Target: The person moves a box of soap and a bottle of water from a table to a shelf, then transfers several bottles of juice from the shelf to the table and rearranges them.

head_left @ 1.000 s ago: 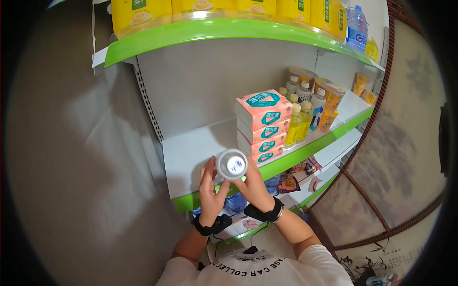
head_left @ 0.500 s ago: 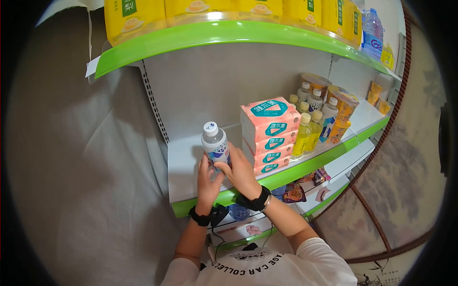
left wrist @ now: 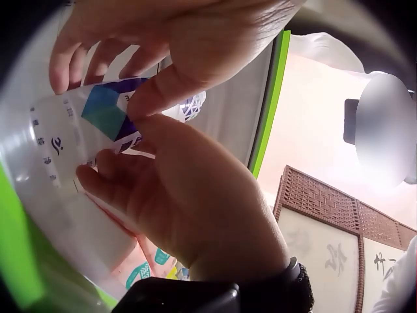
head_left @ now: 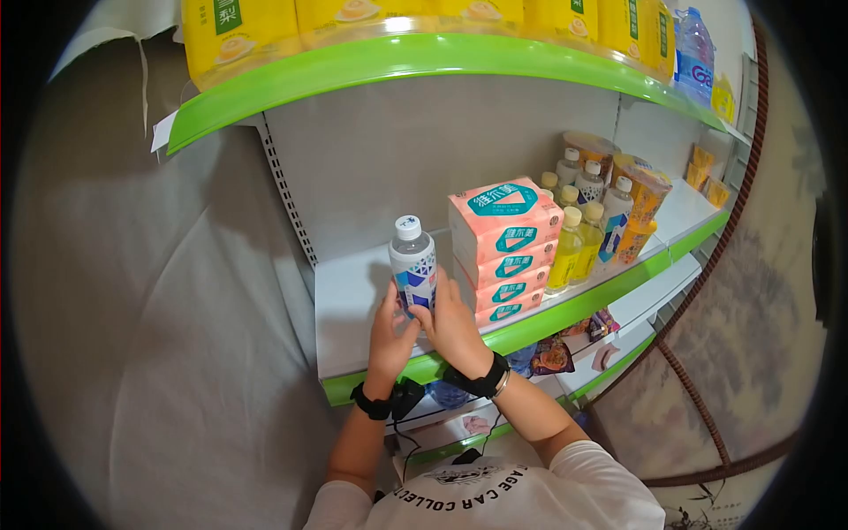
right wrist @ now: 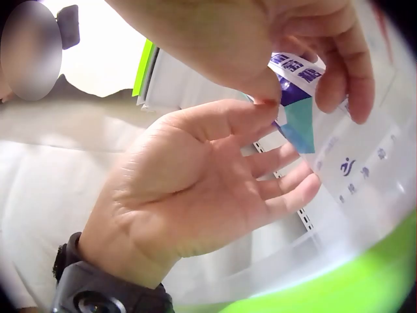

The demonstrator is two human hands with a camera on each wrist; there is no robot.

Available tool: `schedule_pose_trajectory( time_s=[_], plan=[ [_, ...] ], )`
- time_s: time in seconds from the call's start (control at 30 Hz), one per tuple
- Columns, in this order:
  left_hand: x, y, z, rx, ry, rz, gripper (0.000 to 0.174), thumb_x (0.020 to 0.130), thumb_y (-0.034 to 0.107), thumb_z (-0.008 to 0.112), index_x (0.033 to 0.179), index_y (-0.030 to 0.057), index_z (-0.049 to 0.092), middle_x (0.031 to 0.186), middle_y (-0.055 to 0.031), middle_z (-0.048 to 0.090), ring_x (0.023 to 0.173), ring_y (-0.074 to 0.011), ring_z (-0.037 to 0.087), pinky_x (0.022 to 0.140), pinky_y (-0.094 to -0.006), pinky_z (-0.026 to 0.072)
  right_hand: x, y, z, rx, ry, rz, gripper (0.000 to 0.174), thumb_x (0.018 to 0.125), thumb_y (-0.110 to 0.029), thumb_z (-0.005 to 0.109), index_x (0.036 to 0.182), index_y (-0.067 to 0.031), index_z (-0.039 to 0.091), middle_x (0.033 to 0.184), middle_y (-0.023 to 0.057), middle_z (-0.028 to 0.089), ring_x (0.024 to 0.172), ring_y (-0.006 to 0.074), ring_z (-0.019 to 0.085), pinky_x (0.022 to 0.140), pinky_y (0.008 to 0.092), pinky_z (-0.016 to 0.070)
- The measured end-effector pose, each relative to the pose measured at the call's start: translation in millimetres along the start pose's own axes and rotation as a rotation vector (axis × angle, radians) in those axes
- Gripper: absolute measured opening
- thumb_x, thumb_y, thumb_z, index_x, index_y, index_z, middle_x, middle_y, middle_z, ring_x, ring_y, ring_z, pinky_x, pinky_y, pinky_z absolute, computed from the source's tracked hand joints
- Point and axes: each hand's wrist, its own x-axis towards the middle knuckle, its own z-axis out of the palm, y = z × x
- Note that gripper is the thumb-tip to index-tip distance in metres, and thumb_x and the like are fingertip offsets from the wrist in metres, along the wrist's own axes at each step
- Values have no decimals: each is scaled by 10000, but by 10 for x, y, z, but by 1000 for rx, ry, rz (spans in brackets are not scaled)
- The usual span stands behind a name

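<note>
A clear drink bottle [head_left: 412, 265] with a white cap and a blue-and-white patterned label stands nearly upright between my hands in the head view, over the left part of the middle shelf. My left hand [head_left: 389, 344] holds its lower left side, thumb in front and fingers round the side. From the right, my right hand [head_left: 458, 331] grips it, with the thumb on the label near the left thumb. In the right wrist view the left fingers [right wrist: 287, 195] reach along the bottle's side. A stack of pink tissue packs [head_left: 508, 252] stands just right of the right hand.
Yellow-capped drinks [head_left: 565, 252], similar white-capped bottles [head_left: 616, 216] and noodle cups [head_left: 640, 203] stand right of the tissues. Overhead, a green-edged shelf [head_left: 442, 57] carries yellow packs [head_left: 353, 18]. Snack bags [head_left: 554, 355] lie lower down. A grey curtain [head_left: 194, 291] hangs on the left.
The bottle has tipped from its cap pointing at the head camera to nearly upright, its label now showing. Both hands have turned with it and kept their hold.
</note>
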Motion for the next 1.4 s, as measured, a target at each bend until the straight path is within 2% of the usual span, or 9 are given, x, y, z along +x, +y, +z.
schedule_pose_trajectory(
  time_s=[0.13,0.4,0.5,0.57,0.63,0.73,0.93,1.17,1.4],
  plan=[
    [-57,-118,31,33,-26,87,762,778,68,637,1422,54,230,1252,-123,452,1123,-220,470,901,-362,419,-93,-74,-86,-28,-2,7,665,820,-152,613,1319,73,236,1029,278,449,865,464,533,687,466,462],
    [-100,-139,-1,-129,-97,34,733,777,-9,613,1408,25,241,1285,-129,431,1165,-227,446,949,-366,399,-221,-73,-96,-78,58,-20,651,811,-104,616,1318,74,248,1032,286,465,878,447,526,730,445,455],
    [-311,-3,-9,-268,-36,68,666,791,-57,570,1387,17,284,1279,-123,434,1167,-219,445,954,-345,397,-409,-62,-173,-67,73,-56,643,809,-96,618,1313,79,260,1046,288,474,892,433,521,758,430,448],
    [-517,131,-45,-117,50,178,561,799,-79,546,1325,3,371,1275,-126,433,1149,-202,458,945,-325,400,-601,-65,-288,-49,70,-40,640,812,-106,614,1308,88,259,1067,291,468,932,439,507,790,429,440],
    [-691,119,-58,-166,-6,182,399,800,-94,534,1190,-24,488,1197,-129,497,1084,-191,505,905,-304,423,-874,-57,-412,23,-33,30,600,815,-109,614,1299,68,306,1046,264,495,872,382,543,757,411,449],
    [-882,46,22,-193,-213,100,190,814,-98,523,983,-48,594,976,-110,608,915,-176,582,806,-275,467,-1334,65,-514,13,-59,163,508,821,-111,614,1269,0,401,985,227,541,744,323,577,699,395,463],
    [-1176,-395,548,-264,-624,-71,186,843,-50,528,1020,-52,585,994,-115,619,893,-164,611,806,-259,470,-2511,295,-645,-196,11,517,415,832,-166,602,1199,-14,481,987,212,577,847,383,581,734,438,476],
    [-1742,-321,1241,-334,-1117,-235,219,866,5,549,1070,-73,555,987,-115,625,916,-156,604,831,-246,472,-3747,156,-1022,-487,183,763,412,820,-216,615,1158,-8,503,947,184,585,840,384,582,731,443,474],
    [-2408,-97,1918,-343,-1356,-112,229,848,10,576,1064,-65,575,997,-124,617,887,-153,599,800,-256,476,-4528,-145,-1424,-543,380,905,420,837,-244,607,1170,-18,491,975,196,583,861,386,584,749,440,474]
  ],
)
